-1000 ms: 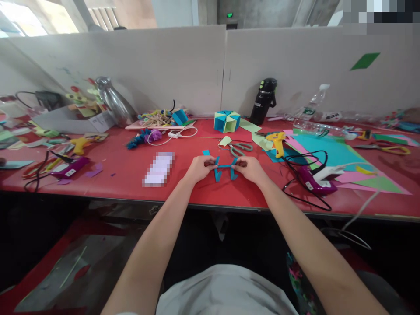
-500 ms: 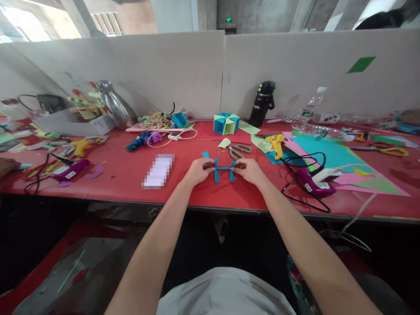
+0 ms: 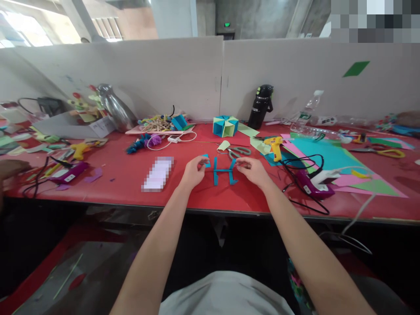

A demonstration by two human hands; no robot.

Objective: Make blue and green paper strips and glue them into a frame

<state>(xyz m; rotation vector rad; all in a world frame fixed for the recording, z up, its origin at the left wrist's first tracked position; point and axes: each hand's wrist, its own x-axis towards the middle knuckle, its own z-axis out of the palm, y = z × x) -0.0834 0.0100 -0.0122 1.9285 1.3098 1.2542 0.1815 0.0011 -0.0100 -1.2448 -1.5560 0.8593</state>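
Observation:
A blue paper piece shaped like an H [image 3: 224, 170] rests on the red table in front of me, its two upright strips joined by a crossbar. My left hand [image 3: 194, 171] is apart from its left strip, fingers loosely curved with a gap between them. Just at those fingertips is a small blue paper piece [image 3: 206, 160], partly hidden; whether they touch it I cannot tell. My right hand [image 3: 252, 169] hovers by the top of the right strip, fingers bent and slightly apart. Contact there is unclear.
Grey-handled scissors [image 3: 239, 152] and a blue-and-green paper shape [image 3: 225, 127] lie beyond my hands. To the right are a yellow glue gun [image 3: 274, 146], cables, a purple power strip [image 3: 315, 186] and coloured paper [image 3: 328, 155]. A blurred phone-like rectangle [image 3: 158, 174] lies left. Another person's hand [image 3: 13, 168] shows far left.
Both hands held the H-shaped paper before. My left hand has let go and drawn left; my right hand has eased slightly away, leaving more of the strips visible.

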